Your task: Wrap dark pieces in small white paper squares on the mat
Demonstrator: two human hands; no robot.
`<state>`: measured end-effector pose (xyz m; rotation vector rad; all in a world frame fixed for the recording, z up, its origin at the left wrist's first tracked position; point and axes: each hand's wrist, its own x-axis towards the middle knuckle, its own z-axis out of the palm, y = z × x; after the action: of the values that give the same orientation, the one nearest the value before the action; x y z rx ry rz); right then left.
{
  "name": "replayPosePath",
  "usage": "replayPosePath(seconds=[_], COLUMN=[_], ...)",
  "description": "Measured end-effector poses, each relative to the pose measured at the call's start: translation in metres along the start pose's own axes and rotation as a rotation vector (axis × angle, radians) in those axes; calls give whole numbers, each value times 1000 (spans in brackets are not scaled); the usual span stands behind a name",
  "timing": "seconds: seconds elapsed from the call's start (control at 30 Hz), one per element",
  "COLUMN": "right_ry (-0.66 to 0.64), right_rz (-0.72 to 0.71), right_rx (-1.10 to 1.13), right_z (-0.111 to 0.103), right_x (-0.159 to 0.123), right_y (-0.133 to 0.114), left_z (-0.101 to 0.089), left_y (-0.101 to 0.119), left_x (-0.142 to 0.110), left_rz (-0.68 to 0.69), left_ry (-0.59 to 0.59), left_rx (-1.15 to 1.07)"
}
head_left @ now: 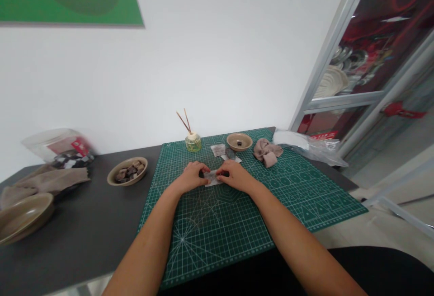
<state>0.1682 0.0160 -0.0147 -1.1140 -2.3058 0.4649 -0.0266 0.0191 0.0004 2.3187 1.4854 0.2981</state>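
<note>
At the far edge of the green gridded cutting mat (pixel 233 230), a round beige bowl (pixel 247 143) holds one small dark piece (pixel 239 143); left of the mat, an oval-looking beige bowl (pixel 137 178) holds brown chunks (pixel 129 171), and a wider tan bowl (pixel 20 217) is cut off. Mid-mat, a thin whitish sheet (pixel 212 178) is partly covered by left hand (pixel 191 177) and right hand (pixel 237 175), palms down, fingers narrowly spaced at opposite ends; I cannot tell whether they pinch.
</note>
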Motion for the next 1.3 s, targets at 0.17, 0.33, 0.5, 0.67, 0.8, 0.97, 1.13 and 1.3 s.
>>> replayPosePath(seconds=[0.17,0.33,0.5,0.67,0.8,0.97,1.13,1.3], right_ry=[-33,9,-79,32,-7,27,15,-15], right_rz=[-61,41,-88,41,-30,33,-17,-65], right_rx=[-18,-17,28,-32,11,-25,-12,9], right_z=[2,0,-1,-1,0,1,-2,0], right_x=[3,0,-1,-1,-3,-1,-4,-2], right_y=[-1,1,-2,3,2,1,2,1], left_z=[1,0,1,2,3,2,0,0], left_y=[-1,0,-2,-3,-4,-4,-1,-1], left_x=[0,0,1,1,1,1,0,0], left_rz=[12,18,22,25,24,20,14,24], left_ry=[12,-3,13,9,13,6,-2,-7], left_rx=[9,0,9,1,7,10,10,3])
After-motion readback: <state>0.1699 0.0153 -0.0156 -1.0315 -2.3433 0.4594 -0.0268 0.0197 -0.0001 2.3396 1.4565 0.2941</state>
